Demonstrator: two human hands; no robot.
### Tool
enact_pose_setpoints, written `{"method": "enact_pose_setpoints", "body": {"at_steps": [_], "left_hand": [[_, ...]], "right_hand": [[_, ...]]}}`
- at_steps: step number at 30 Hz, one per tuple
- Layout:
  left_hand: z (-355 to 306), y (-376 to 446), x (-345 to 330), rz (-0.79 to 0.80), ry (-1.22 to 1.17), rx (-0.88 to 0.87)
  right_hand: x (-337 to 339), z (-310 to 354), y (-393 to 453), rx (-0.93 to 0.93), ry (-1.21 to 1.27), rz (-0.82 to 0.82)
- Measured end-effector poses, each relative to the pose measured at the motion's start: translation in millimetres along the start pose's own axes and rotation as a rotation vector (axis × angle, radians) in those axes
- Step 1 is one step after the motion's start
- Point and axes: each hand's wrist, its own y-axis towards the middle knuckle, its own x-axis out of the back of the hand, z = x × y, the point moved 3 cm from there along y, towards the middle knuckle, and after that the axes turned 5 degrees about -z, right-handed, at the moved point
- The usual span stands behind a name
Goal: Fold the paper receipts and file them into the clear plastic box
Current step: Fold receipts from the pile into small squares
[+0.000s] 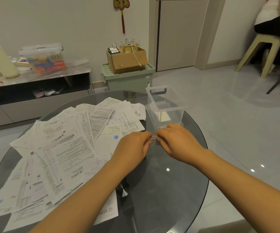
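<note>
Several printed paper receipts (pixel 65 148) lie spread in a loose pile over the left half of a round dark glass table (pixel 169 190). A clear plastic box (pixel 165 108) stands open at the table's far right, with one folded white paper visible on its bottom. Just in front of the box, my left hand (pixel 132 148) and my right hand (pixel 178 140) meet above the glass. Both pinch a small folded receipt (pixel 154 137) between their fingertips; only its thin edge shows.
Behind the table stand a low marble-topped cabinet (pixel 35 76) with a lidded storage tub, and a green bin (pixel 129 78) carrying a cardboard box. A person sits on a beige stool (pixel 260 52) at the far right. Pale tiled floor surrounds the table.
</note>
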Motion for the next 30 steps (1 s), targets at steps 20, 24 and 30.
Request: {"method": "enact_pose_setpoints", "body": {"at_steps": [20, 24, 30], "left_hand": [[5.4, -1.4, -2.9, -0.031, 0.037, -0.005], [7.1, -1.8, -4.2, -0.034, -0.058, 0.047], [5.3, 0.2, 7.3, -0.198, -0.303, 0.175]], "right_hand": [[-7.2, 9.4, 2.0, -0.117, 0.054, 0.056], [-5.2, 8.2, 1.9, -0.154, 0.050, 0.000], [-0.5, 0.7, 6.8, -0.342, 0.297, -0.103]]}}
